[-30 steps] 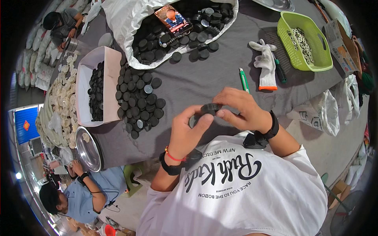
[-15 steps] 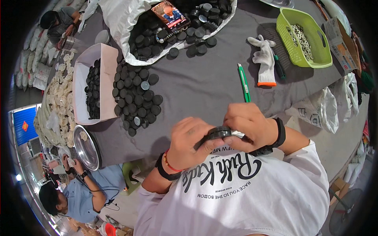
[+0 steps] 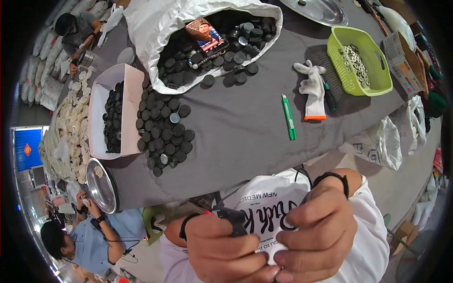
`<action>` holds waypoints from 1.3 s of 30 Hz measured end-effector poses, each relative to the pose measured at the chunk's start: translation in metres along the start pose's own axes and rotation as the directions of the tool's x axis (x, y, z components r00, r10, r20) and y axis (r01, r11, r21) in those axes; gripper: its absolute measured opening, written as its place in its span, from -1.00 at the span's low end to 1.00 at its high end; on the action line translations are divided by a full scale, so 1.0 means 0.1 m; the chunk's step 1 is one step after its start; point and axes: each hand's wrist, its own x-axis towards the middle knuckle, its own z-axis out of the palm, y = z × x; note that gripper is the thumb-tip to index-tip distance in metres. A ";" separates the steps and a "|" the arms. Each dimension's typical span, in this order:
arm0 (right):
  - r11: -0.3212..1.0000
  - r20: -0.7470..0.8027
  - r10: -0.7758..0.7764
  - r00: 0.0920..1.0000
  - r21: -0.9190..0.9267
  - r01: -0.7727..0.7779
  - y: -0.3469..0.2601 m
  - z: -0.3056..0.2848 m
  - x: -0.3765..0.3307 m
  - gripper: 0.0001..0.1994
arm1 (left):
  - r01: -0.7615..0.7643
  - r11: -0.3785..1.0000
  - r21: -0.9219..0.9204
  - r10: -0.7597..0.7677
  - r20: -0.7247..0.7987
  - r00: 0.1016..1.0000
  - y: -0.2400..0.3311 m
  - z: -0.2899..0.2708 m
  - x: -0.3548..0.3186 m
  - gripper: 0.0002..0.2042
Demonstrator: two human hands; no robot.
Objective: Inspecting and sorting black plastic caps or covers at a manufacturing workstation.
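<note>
Close in front of my white shirt, my left hand (image 3: 226, 250) and my right hand (image 3: 316, 231) meet at the fingertips, both with curled fingers. Whatever the fingertips pinch is mostly hidden; only a dark bit shows at the lower edge. Against the upper side of my left hand is a black piece (image 3: 232, 218), its shape unclear. On the table ahead lie a pile of black round caps (image 3: 165, 129) and a green utility knife (image 3: 288, 118).
A white sack (image 3: 141, 28) spills black caps, with a phone (image 3: 206, 37) on them. Left stand a pink-white box (image 3: 132, 111) and a steel dish (image 3: 113, 193). Right are a glove (image 3: 313, 89), a screwdriver (image 3: 330, 99) and a green basket (image 3: 347, 89). Two people work at the left.
Both hands have come down and nearer to my body, from the table's front edge. The black round piece that showed between them is now mostly hidden. The view has shifted slightly.
</note>
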 end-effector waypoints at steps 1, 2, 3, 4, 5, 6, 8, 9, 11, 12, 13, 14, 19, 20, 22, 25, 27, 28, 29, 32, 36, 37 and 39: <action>0.997 -0.055 0.072 0.996 -0.006 -0.072 -0.07 0.04 0.01 -0.92 | -0.093 0.995 0.038 0.097 -0.119 0.988 -0.04 0.08 0.01 -0.92; 0.989 -0.110 0.144 0.984 -0.006 -0.145 -0.13 0.09 0.01 -0.90 | -0.176 0.981 0.088 0.192 -0.232 0.954 -0.08 0.19 0.03 -0.85; 0.983 -0.172 0.179 0.969 0.007 -0.181 -0.17 0.15 -0.02 -0.92 | -0.174 0.981 0.082 0.189 -0.239 0.952 -0.04 0.23 0.02 -0.85; 0.982 -0.172 0.187 0.967 0.007 -0.189 -0.15 0.14 -0.02 -0.92 | -0.094 0.994 0.048 0.104 -0.272 0.957 0.04 0.25 0.00 -0.84; 0.990 -0.145 0.131 0.981 0.066 -0.123 -0.11 0.12 -0.01 -0.92 | -0.013 1.000 0.012 0.016 -0.302 0.953 0.10 0.27 0.00 -0.83; 0.990 -0.122 0.073 0.990 0.129 -0.058 -0.09 0.10 -0.02 -0.92 | -0.005 1.000 0.007 0.007 -0.304 0.953 0.12 0.30 0.00 -0.83; 0.984 -0.106 0.104 0.989 0.153 -0.087 -0.10 0.10 -0.03 -0.92 | -0.001 0.998 0.058 0.023 -0.385 0.923 0.12 0.39 0.03 -0.85; 0.979 -0.106 0.105 0.989 0.184 -0.085 -0.10 0.11 -0.05 -0.92 | 0.003 0.996 0.085 0.033 -0.424 0.905 0.11 0.42 0.05 -0.85; 0.973 -0.103 0.108 0.989 0.214 -0.084 -0.08 0.16 -0.09 -0.92 | 0.012 0.990 0.143 0.061 -0.498 0.865 0.11 0.48 0.07 -0.85; 0.980 -0.196 0.026 0.980 0.200 0.014 -0.05 0.24 -0.13 -0.91 | 0.014 0.990 0.141 0.059 -0.502 0.863 0.15 0.49 -0.02 -0.85; 0.978 -0.288 -0.063 0.955 0.171 0.116 -0.03 0.28 -0.14 -0.91 | -0.019 0.992 0.124 0.079 -0.497 0.864 0.21 0.49 -0.20 -0.87; 0.978 -0.288 -0.065 0.955 0.174 0.119 -0.03 0.28 -0.14 -0.91 | -0.048 0.992 0.113 0.097 -0.492 0.865 0.22 0.46 -0.26 -0.89; 0.986 -0.287 0.122 0.950 0.141 -0.084 -0.14 0.27 -0.02 -0.91 | -0.010 0.985 -0.174 -0.010 -0.111 0.994 -0.04 0.09 -0.07 -0.93; 0.987 -0.295 0.114 0.949 0.141 -0.074 -0.13 0.23 -0.03 -0.91 | 0.020 0.971 -0.237 -0.021 -0.001 1.000 -0.09 0.01 -0.02 -0.92; 0.998 -0.155 0.060 0.986 0.017 -0.058 -0.06 0.12 -0.11 -0.90 | 0.062 0.959 -0.277 -0.032 0.112 0.993 -0.11 -0.05 -0.01 -0.91; 0.980 -0.075 0.112 0.991 -0.154 -0.122 0.01 0.01 -0.07 -0.88 | 0.136 0.989 -0.054 -0.138 -0.038 0.990 -0.11 -0.07 -0.05 -0.86; 0.938 0.026 0.189 0.982 -0.302 -0.172 0.00 -0.04 -0.08 -0.86 | 0.137 0.990 0.020 -0.138 0.035 0.990 -0.10 -0.13 0.01 -0.86; 0.936 0.026 0.190 0.982 -0.308 -0.173 0.02 -0.05 -0.09 -0.86 | 0.127 0.987 0.097 -0.137 0.109 0.985 -0.10 -0.15 0.03 -0.85; 0.978 0.023 0.093 0.995 -0.187 -0.087 0.06 -0.07 -0.11 -0.86 | 0.125 0.988 0.092 -0.134 0.109 0.985 -0.15 -0.16 0.03 -0.85; 0.998 -0.007 0.059 0.998 -0.018 -0.059 -0.01 -0.03 -0.02 -0.89 | 0.065 0.943 -0.326 0.005 0.211 0.977 -0.24 -0.12 0.09 -0.84; 0.995 0.003 0.088 0.996 0.051 -0.088 0.00 0.00 0.00 -0.88 | -0.057 0.952 -0.301 -0.007 -0.208 0.978 -0.10 0.20 0.09 -0.82; 0.998 -0.058 0.023 0.998 0.054 -0.020 0.02 0.04 -0.01 -0.88 | -0.051 0.951 -0.303 -0.007 -0.186 0.982 -0.10 0.20 0.09 -0.82; 0.998 -0.132 -0.024 0.991 0.060 0.032 0.01 0.08 -0.02 -0.88 | -0.038 0.951 -0.307 -0.006 -0.143 0.990 -0.08 0.17 0.10 -0.82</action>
